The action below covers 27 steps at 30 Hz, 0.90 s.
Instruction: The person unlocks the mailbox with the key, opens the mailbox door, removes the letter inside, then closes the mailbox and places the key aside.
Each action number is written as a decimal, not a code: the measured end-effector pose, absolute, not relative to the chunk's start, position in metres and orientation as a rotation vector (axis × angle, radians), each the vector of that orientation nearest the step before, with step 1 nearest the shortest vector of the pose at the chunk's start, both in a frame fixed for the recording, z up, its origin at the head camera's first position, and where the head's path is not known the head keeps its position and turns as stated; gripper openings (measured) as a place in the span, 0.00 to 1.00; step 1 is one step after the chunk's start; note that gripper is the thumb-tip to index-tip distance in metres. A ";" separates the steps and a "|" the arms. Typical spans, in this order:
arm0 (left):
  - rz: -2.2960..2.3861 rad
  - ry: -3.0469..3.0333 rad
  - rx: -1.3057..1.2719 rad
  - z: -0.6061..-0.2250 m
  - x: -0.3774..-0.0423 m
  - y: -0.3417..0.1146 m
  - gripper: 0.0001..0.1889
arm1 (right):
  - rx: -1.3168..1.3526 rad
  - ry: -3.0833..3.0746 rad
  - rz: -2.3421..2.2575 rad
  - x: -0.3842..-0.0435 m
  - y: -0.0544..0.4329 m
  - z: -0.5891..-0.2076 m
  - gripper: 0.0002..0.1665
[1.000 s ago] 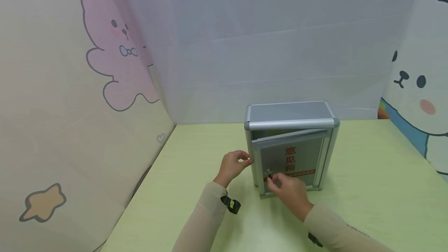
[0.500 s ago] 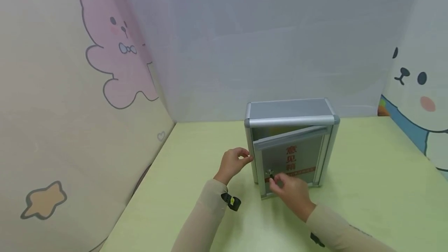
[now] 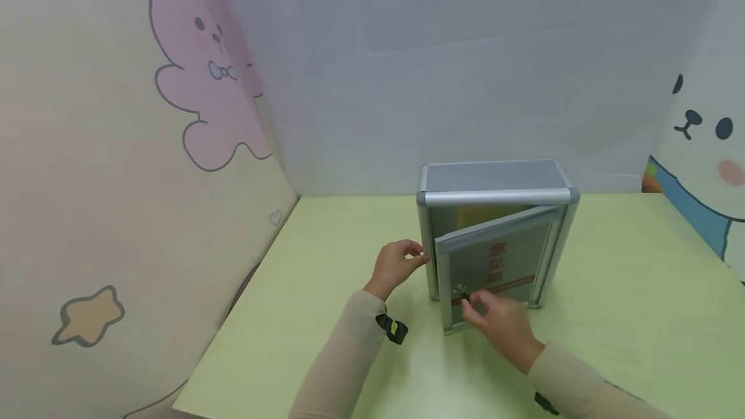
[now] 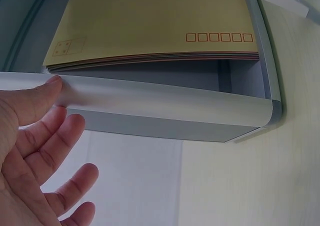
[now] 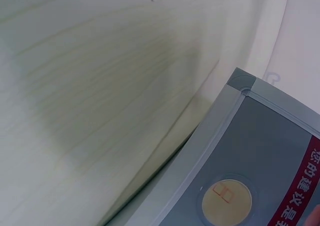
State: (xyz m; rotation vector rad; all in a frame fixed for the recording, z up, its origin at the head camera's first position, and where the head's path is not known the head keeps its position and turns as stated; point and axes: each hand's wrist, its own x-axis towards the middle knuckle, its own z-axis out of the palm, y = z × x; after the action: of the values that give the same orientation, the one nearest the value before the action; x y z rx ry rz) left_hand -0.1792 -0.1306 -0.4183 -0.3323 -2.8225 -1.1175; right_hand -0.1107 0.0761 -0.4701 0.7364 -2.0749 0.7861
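A grey suggestion box (image 3: 497,178) with silver edging stands on the table, its front door (image 3: 474,267) ajar and swung out from the left. My left hand (image 3: 394,267) holds the box's left edge, thumb on the frame (image 4: 165,101) and fingers at its side in the left wrist view. A stack of brown envelopes (image 4: 160,23) lies inside. With thumb and forefinger, my right hand (image 3: 505,328) pinches a small dark key (image 3: 464,296) at the door's lock. In the right wrist view only a fingertip (image 5: 314,218) shows, beside the door's red strip (image 5: 295,201).
The pale yellow-green table (image 3: 326,244) extends to both sides of the box. Behind it hangs a whitish cloth (image 3: 372,115). Cloths printed with a pink rabbit (image 3: 194,63) and a white animal (image 3: 707,154) border the left and right.
My right hand has pulled the door further outward, widening the gap and showing more of the yellowish contents. My left hand keeps its place on the box's edge. The head view has shifted slightly.
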 end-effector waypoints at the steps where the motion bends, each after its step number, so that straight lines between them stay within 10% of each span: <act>1: -1.120 -2.822 -0.338 -0.418 -0.180 -0.129 0.10 | 0.728 -2.079 0.789 -0.110 0.078 -0.470 0.35; 10: -1.112 -2.853 -0.271 -0.413 -0.175 -0.126 0.10 | 0.766 -2.091 0.823 -0.107 0.082 -0.468 0.20; 27: -1.168 -2.796 -0.271 -0.426 -0.176 -0.123 0.11 | 0.819 -1.955 0.642 -0.111 0.091 -0.473 0.32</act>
State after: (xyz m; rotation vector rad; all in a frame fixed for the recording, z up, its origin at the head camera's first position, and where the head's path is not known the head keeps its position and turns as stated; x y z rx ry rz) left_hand -0.1761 -0.1228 -0.4257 -0.2709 -2.7963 -1.1678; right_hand -0.1108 0.0912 -0.4728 0.8186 -1.9548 0.6422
